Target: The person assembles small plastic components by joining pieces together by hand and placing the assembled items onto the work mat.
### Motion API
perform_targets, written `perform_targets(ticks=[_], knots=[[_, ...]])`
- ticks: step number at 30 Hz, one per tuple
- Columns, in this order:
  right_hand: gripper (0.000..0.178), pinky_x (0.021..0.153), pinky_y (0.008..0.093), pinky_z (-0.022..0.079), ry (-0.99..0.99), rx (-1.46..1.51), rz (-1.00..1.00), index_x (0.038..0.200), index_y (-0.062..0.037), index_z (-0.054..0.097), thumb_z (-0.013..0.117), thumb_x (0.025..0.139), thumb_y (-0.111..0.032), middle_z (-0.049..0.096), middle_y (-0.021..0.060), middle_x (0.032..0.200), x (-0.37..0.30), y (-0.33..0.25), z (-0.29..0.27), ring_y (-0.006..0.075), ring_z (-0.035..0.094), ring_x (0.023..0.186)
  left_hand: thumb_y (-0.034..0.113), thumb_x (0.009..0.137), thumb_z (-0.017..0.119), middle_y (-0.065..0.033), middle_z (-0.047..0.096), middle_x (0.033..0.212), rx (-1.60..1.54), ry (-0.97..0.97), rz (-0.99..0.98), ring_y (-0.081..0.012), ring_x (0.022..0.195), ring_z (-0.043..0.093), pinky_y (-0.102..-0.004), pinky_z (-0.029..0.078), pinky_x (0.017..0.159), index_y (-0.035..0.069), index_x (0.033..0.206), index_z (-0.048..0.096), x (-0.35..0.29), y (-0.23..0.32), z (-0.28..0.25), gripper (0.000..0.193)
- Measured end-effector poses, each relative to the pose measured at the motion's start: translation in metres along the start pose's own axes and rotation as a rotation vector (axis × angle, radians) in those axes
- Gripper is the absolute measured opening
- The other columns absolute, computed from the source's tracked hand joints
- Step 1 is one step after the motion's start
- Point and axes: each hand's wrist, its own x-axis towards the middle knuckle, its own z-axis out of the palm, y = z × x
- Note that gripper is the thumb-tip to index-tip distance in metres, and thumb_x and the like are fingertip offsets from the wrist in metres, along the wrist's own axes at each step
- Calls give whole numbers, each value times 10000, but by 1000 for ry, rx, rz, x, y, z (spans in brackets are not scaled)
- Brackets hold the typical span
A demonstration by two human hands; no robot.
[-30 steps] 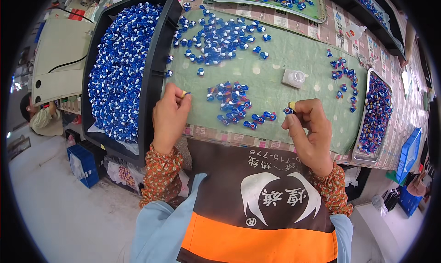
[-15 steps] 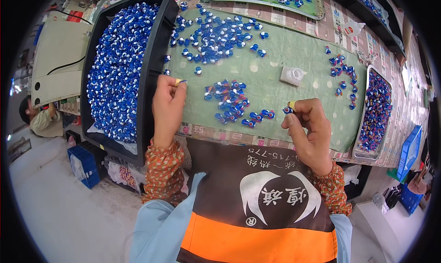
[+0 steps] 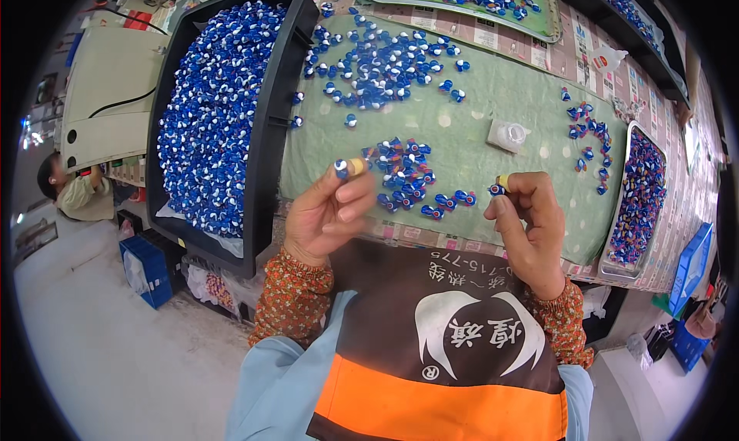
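Between thumb and index finger, my left hand (image 3: 331, 216) pinches a small blue-and-white plastic piece (image 3: 341, 167). Yellow tape wraps the tip of that index finger. My right hand (image 3: 533, 224), also with a yellow-wrapped index fingertip, grips a small blue piece with a red-and-white centre (image 3: 496, 189). The two hands are apart, over the near edge of the green cloth (image 3: 469, 148). Between them lies a cluster of blue pieces with red parts (image 3: 408, 175). Farther back, loose blue-and-white pieces (image 3: 377, 67) are spread out.
A deep black bin (image 3: 258, 144) full of blue-and-white pieces stands at left. A small clear container (image 3: 508, 135) sits on the cloth. On the right are more loose pieces (image 3: 591, 133) and a filled metal tray (image 3: 637, 202). Another person (image 3: 77, 191) is at far left.
My left hand has moved right and away from the bin's edge, lifting the blue-and-white piece. The right hand keeps its pinch. The whole view has shifted slightly.
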Motion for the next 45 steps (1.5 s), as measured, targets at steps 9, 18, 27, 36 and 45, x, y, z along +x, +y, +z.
perform_targets(ticks=[9,18,27,36,45], knots=[[244,686,299,531,108,-134,-380,1204,23,533,598,971,53,618,98,998,18,-7,23,177,671,868,279,1096,544,-11,472,849,-53,9,-225,-111,713,472,-177,411,449,57,1174,502,9,-31,6,240],[461,680,403,562,-74,-256,-696,1240,1,563,733,812,24,660,163,924,37,-21,60,373,669,803,303,975,700,-70,550,747,230,210,-476,-150,590,507,-211,299,418,43,1124,603,11,-57,22,315],[347,630,402,546,101,-333,-660,1188,3,591,710,870,78,665,174,918,46,-15,48,335,686,741,282,1038,634,-17,439,747,208,94,-577,-126,637,491,-194,326,400,9,1228,547,12,-55,22,343],[230,710,259,539,181,-184,-249,1222,48,538,612,1004,33,623,84,1031,24,-4,10,116,660,795,305,1076,579,19,472,759,-5,-40,-475,-92,622,481,-182,369,430,88,1084,514,13,-54,15,227],[235,767,265,521,222,-188,-132,1240,23,544,593,1011,21,619,58,1000,14,7,-14,119,638,841,270,1078,573,-17,485,809,-55,-9,-426,-116,693,512,-179,394,430,65,1117,493,17,-58,11,224]])
